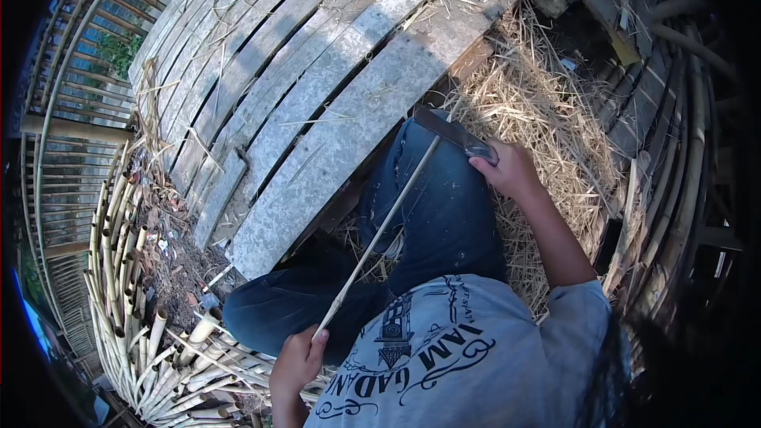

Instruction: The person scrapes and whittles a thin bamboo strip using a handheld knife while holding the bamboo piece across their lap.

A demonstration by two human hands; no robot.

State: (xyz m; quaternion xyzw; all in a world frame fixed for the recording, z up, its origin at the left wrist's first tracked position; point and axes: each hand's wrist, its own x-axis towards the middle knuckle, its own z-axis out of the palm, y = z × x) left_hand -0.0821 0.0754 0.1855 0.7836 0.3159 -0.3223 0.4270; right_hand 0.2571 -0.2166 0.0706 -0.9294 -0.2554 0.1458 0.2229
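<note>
A long thin bamboo strip (386,222) slants up from my lap to my bent knee. Near its lower end, my left hand (297,361) is closed around it. My right hand (511,168) grips the handle of a broad-bladed knife (448,134). The dark blade lies across the upper end of the strip, just above the knee of my blue jeans (448,206). From this angle I cannot tell whether the edge is cutting into the strip.
Weathered wooden planks (349,127) form a low platform ahead. Shavings (539,111) heap up to the right of my leg. Cut bamboo poles (182,364) are piled at the lower left, beside a slatted bamboo fence (83,131). More poles (682,166) stand along the right.
</note>
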